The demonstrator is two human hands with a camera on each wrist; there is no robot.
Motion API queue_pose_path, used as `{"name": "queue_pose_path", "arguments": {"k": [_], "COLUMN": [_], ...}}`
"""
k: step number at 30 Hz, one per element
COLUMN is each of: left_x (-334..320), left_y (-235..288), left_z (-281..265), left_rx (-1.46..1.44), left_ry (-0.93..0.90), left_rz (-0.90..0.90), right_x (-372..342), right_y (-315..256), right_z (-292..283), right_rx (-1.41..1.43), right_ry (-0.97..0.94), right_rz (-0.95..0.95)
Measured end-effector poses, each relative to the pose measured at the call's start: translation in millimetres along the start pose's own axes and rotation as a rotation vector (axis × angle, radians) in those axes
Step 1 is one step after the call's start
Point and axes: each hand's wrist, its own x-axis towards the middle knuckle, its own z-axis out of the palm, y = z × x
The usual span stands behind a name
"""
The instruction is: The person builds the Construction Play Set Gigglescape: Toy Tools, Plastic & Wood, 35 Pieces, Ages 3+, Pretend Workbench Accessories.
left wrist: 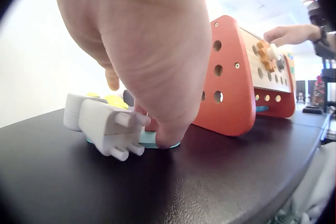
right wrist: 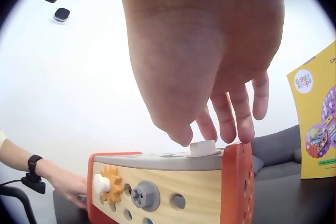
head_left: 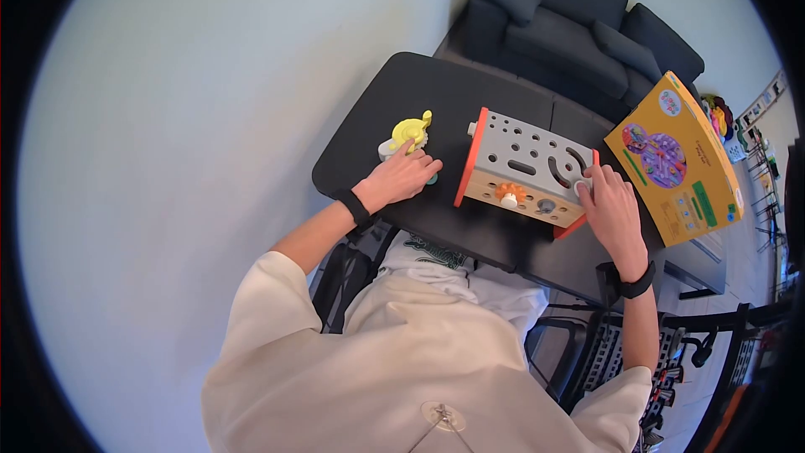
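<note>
My left hand (head_left: 401, 176) reaches down over a small group of loose toy parts on the table. Its fingers are spread, with a fingertip right at a flat teal piece (left wrist: 149, 140). Beside it lies a white block with short pegs (left wrist: 107, 127); a yellow piece with a curved arm (head_left: 409, 131) sits just beyond. My right hand (head_left: 615, 210) is at the right end of a toy workbench (head_left: 524, 144), thumb and forefinger on either side of a low white round knob (right wrist: 203, 148) on its grey top. The other fingers hang down loosely behind.
On the workbench's wooden side are an orange gear (right wrist: 112, 184) with a white centre and a grey bolt (right wrist: 146, 196). A large yellow box (head_left: 675, 159) stands to the right. Beyond the black table (head_left: 411, 75) is a dark sofa (head_left: 570, 33).
</note>
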Motion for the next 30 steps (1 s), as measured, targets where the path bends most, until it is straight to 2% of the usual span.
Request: {"name": "queue_pose_path", "arguments": {"k": [2, 4, 5, 7, 8, 10, 11, 12, 13, 15, 17, 19, 21, 22, 23, 25, 29, 30], "left_x": [3, 5, 5, 8, 11, 17, 22, 27, 32, 43, 57, 70, 81, 87, 92, 99, 99, 97], "left_y": [-2, -6, -7, -8, -9, -10, -11, -12, -12, -12, -6, 1, 8, 13, 13, 12, 20, 21], "left_z": [0, -2, -5, -13, -21, -37, -45, -53, -61, -79, -93, -96, -109, -107, -101, -90, -85, -85], "left_rx": [-0.023, -0.275, -0.279, -0.577, -0.577, -0.84, -0.841, -0.998, -1.157, -1.166, -1.479, -1.495, -1.577, -1.554, -1.554, -1.254, -1.277, -1.187], "left_ry": [0.034, 0.084, 0.083, 0.143, 0.143, 0.271, 0.271, 0.335, 0.398, 0.435, 0.434, 0.44, 0.304, 0.386, 0.388, 0.426, 0.46, 0.465], "left_rz": [0.001, -0.047, -0.046, -0.194, -0.19, -0.309, -0.304, -0.351, -0.398, -0.402, -0.467, -0.449, -0.476, -0.523, -0.52, -0.464, -0.463, -0.385], "right_x": [1, 2, 2, 3, 4, 6, 8, 10, 13, 17, 20, 23, 25, 26, 27, 29, 29, 29], "right_y": [0, -1, -2, -4, -6, -9, -11, -13, -16, -24, -34, -52, -67, -73, -77, -80, -77, -76], "right_z": [1, -2, -3, -5, -6, -7, -8, -8, -8, -7, -6, -5, -6, -6, -5, 8, 25, 23], "right_rx": [-0.004, -0.015, -0.023, -0.017, -0.009, 0.003, 0.017, 0.015, 0.025, 0.037, 0.086, 0.135, 0.183, 0.185, 0.186, 0.196, 0.152, 0.185], "right_ry": [0.004, 0.004, 0.001, 0.002, 0.007, 0.045, 0.083, 0.085, 0.117, 0.144, 0.146, 0.137, 0.13, 0.1, 0.069, 0.026, 0.035, -0.014], "right_rz": [-0.015, -0.018, -0.019, -0.016, -0.014, -0.03, -0.051, -0.048, -0.087, -0.123, -0.221, -0.252, -0.282, -0.371, -0.459, -0.469, -0.513, -0.488]}}
